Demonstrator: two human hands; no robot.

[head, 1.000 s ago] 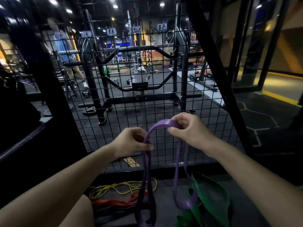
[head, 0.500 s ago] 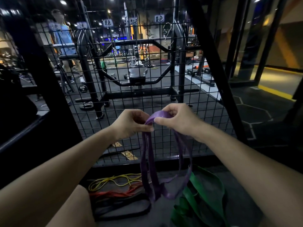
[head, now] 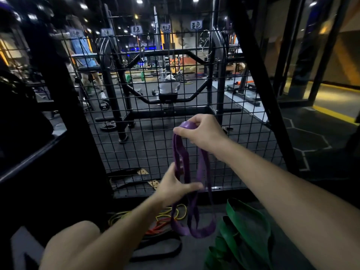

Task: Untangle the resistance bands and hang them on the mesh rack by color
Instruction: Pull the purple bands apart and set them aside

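Note:
A purple resistance band (head: 191, 221) hangs in several loops in front of the black mesh rack (head: 155, 133). My right hand (head: 200, 133) pinches the band's top fold. Lower down, my left hand (head: 173, 186) grips the hanging purple strands partway along. On the floor lie a wide green band (head: 245, 227) at the right, thin yellow bands (head: 175, 212) and red bands (head: 157, 228) under the purple loops, and a black band (head: 157, 252) nearest me. White color labels (head: 195, 25) sit along the rack's top, with a metal hook (head: 206, 38) below one.
A slanted black frame post (head: 259, 78) stands right of the mesh, and a dark panel (head: 29, 152) fills the left. Behind the mesh are a gym power rack, a bench and a person in a blue shirt (head: 81, 47). My knee (head: 74, 244) is at bottom left.
My left hand has left the band's top and dropped down along the strands to grip them lower. My right hand keeps the top fold, and the band's loops hang straighter.

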